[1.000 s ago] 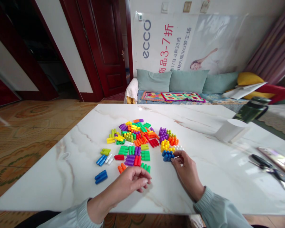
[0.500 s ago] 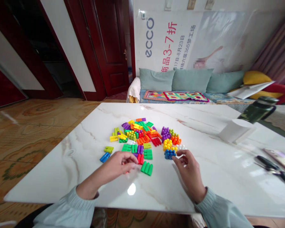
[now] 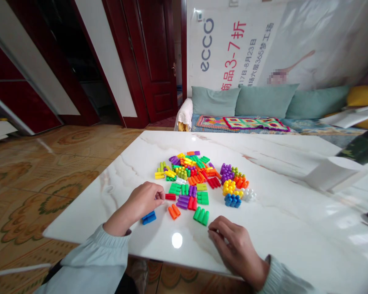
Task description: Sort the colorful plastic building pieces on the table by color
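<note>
Head view: L hand [image 3: 144, 200] is resting knuckles-up on the white marble table [image 3: 263, 228], fingers curling loosely inward, not a tight fist; can't tell if anything is sitting inside the curl. Its fingertips are lying just beside a small red block [image 3: 170, 197], possibly touching it, and a blue block [image 3: 149, 217] is lying right under the heel of the hand, partly covered by it. R hand [image 3: 233, 247] is lying palm-down nearer the table's front edge, fingers bent and tips pressing toward the tabletop, gripping nothing visible; a green block [image 3: 201, 215] is sitting just left of its fingertips, close but apart. An orange block [image 3: 173, 211] is lying between the blue & green ones. Farther back, the main pile of colored blocks [image 3: 190, 169] is spreading across the table's middle, w/ a knobby cluster of purple, orange, yellow, blue & white pieces [image 3: 234, 188] to its right. A white box [image 3: 331, 175] is sitting well apart at the right side. Both sleeves are pale blue-green.
</note>
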